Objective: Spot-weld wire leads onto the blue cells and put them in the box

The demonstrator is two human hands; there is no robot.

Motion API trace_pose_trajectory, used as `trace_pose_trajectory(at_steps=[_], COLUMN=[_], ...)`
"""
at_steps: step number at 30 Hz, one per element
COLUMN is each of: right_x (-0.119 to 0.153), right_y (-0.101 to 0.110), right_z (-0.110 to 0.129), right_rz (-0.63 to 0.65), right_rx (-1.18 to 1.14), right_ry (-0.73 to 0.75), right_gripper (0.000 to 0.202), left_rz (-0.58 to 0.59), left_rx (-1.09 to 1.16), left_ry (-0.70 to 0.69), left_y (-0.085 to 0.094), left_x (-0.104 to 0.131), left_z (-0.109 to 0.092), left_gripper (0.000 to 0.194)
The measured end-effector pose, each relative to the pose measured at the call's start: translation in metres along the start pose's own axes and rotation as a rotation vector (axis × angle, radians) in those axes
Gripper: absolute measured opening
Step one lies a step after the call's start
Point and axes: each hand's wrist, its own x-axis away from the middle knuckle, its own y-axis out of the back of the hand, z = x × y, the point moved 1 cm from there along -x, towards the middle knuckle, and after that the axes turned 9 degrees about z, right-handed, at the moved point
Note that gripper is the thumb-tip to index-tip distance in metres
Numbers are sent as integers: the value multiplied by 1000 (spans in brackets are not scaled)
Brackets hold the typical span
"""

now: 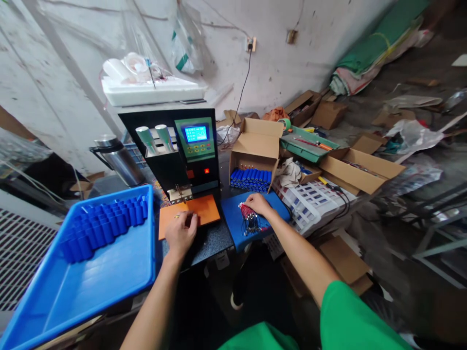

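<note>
My left hand (181,232) rests on an orange board (207,208) in front of a black machine with a lit screen (196,134). Its fingers are curled inward, and whatever they may hold is hidden. Just above the board are the machine's thin welding pins (179,190). To the right, my right hand (258,204) pinches at the top of a bunch of red and black wire leads (250,221) with its fingertips. The leads lie on a blue mat (230,214). Behind them, an open cardboard box (257,145) holds stacked blue cylindrical battery cells (251,179).
At the left, a large blue tray (109,272) contains many upright blue cells (105,223). A steel jug (122,163) stands behind it. A white plastic basket (310,204), a green tray (306,145) and cardboard boxes (359,167) crowd the right side.
</note>
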Motion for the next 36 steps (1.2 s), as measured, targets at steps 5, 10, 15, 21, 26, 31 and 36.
trace_pose_trajectory(at_steps=[5, 10, 15, 21, 26, 31, 36], right_x=[2, 3, 7, 11, 15, 23, 35], right_y=[-6, -2, 14, 31, 30, 27, 28], right_z=[1, -6, -5, 15, 34, 53, 75], right_rz=[-47, -101, -128, -254, -181, -233, -250], right_rx=[97, -343, -883, -979, -1004, -940, -810], right_ry=[-98, -87, -50, 130, 199, 271, 376], right_gripper=[7, 12, 23, 27, 26, 26, 27], left_rz=[8, 18, 24, 52, 78, 92, 15], left_rx=[14, 28, 43, 106, 186, 332, 536], left_ry=[-1, -1, 27, 34, 54, 63, 68], left_y=[0, 1, 2, 3, 4, 8, 12], left_x=[-1, -2, -2, -3, -4, -2, 11], left_z=[1, 1, 0, 1, 3, 2, -18], left_gripper=[25, 25, 26, 28, 29, 32, 34])
